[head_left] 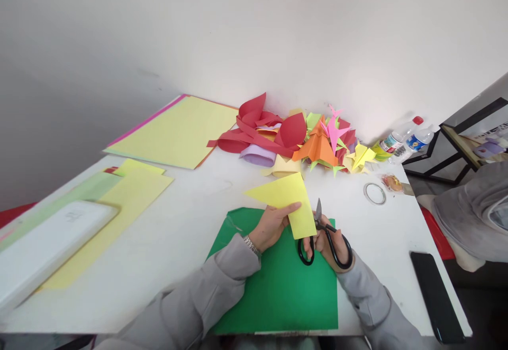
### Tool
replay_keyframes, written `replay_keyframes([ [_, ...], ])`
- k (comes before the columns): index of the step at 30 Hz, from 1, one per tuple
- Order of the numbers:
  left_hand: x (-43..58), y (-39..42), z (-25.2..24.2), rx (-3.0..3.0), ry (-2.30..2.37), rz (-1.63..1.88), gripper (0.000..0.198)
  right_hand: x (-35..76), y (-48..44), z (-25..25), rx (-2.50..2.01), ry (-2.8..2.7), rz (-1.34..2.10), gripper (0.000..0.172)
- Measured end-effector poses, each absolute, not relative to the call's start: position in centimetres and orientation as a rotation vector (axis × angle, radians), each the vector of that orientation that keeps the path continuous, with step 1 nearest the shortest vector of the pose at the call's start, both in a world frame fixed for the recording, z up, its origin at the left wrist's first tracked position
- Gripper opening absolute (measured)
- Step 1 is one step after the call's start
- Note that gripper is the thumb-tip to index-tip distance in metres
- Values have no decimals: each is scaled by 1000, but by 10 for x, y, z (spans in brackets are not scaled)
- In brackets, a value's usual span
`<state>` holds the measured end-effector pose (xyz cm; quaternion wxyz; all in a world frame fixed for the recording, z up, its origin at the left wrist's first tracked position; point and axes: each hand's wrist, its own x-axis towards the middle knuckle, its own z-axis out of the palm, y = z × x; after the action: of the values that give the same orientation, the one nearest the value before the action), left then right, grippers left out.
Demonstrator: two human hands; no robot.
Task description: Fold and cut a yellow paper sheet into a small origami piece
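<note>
Landmark: green sheet [283, 292], flat on the white desk [159, 244] at its near edge.

Left of it, we list a white box [59, 244] lying over yellow paper [135, 188] and light green paper [85, 188]. Beyond it to the left, one large pale yellow sheet [178, 130]. Beyond it, close to the wall, a heap: red paper loops [291, 130], an orange folded piece [317, 149], a pink folded piece [334, 130]. Right of it, and farther off, two plastic bottles [416, 142] and a tape ring [365, 195]. Right of it and near us, a black phone [436, 297].

Over the green sheet's far part we enter one cut yellow piece [288, 194], whose longest reach runs from a narrow tip pointing left to a corner at the near right. Scissors [318, 223], beside its right edge, long axis running near to far, blades away from us, handle loops apart.

Our left hand [272, 227] pinches the yellow piece, thumb on top, covering some of it. Our right hand [323, 244] is closed about the scissors' loops; we cannot tell whether it also touches the paper.
</note>
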<state>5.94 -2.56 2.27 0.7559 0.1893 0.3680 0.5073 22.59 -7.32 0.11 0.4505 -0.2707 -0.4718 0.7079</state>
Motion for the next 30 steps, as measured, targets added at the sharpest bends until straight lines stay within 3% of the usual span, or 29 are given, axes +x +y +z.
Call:
replay_keyframes([
  [5, 60, -25, 22, 388, 802, 1113, 36, 225, -73, 2, -664, -1143, 1749, 84],
  [30, 57, -21, 23, 403, 793, 1181, 53, 228, -74, 3, -657, -1123, 1780, 85],
])
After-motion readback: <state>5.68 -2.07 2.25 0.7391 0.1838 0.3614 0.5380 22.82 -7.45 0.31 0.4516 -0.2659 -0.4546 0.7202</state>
